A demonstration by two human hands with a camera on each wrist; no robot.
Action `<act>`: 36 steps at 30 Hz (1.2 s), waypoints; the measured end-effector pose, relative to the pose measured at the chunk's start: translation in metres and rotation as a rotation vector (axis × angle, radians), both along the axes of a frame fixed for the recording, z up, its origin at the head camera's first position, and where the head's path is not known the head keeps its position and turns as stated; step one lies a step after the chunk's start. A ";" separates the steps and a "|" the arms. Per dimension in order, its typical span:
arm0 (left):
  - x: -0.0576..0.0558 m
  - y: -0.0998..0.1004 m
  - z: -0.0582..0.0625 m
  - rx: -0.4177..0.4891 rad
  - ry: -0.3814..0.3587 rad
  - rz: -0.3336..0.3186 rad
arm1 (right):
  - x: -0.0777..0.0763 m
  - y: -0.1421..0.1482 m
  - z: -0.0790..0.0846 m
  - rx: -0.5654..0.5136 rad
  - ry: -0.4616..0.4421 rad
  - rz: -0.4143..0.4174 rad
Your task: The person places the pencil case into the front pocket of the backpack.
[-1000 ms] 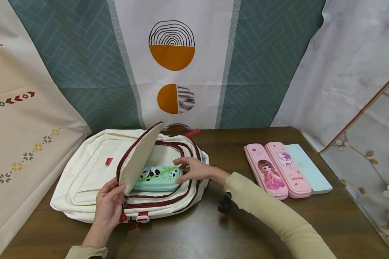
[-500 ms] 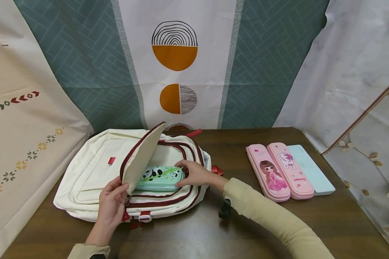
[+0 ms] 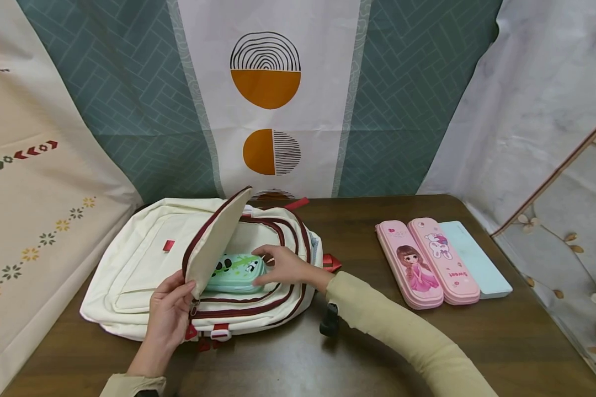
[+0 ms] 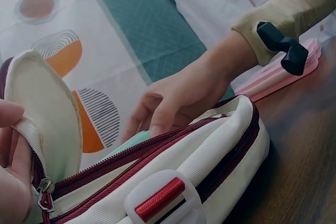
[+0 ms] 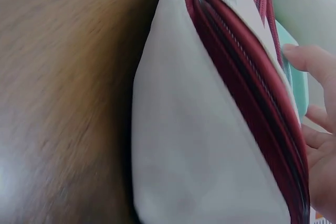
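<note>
A cream backpack with dark red zippers lies flat on the table, its front pocket unzipped. My left hand pinches the edge of the pocket flap between thumb and fingers and holds it raised. Inside the pocket lies a mint green pencil case with pandas on its lid, its left end hidden behind the flap. My right hand grips the right end of this case, thumb on the near side and fingers on the far side. In the right wrist view, the thumb lies against the case's green edge.
Two pink pencil cases, one with a princess and one with a bunny, lie side by side at the right. Beside them is a flat pale blue case. Patterned cloths hang behind the brown table.
My right hand has closed in on the panda pencil case and moved left with it, so more of it is under the flap. My left hand still holds the flap up.
</note>
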State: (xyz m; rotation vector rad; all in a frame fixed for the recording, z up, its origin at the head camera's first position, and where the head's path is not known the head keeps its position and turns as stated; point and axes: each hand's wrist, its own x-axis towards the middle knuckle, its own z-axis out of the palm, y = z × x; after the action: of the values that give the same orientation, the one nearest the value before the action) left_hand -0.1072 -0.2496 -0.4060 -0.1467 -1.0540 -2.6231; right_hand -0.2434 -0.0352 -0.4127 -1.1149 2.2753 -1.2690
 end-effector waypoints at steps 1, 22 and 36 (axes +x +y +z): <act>0.000 0.000 0.000 0.001 0.001 -0.005 | 0.000 -0.003 -0.001 -0.006 -0.005 0.006; -0.001 -0.001 0.000 0.015 0.047 -0.026 | 0.004 -0.037 0.004 0.091 0.090 -0.013; -0.003 0.000 -0.004 0.036 0.052 -0.047 | 0.005 -0.034 -0.001 0.109 0.098 -0.023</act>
State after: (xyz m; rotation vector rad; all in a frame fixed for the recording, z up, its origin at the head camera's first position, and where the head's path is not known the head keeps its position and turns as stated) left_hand -0.1097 -0.2494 -0.4097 -0.2324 -0.9974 -2.6628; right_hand -0.2380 -0.0694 -0.4133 -1.1383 2.4036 -1.1067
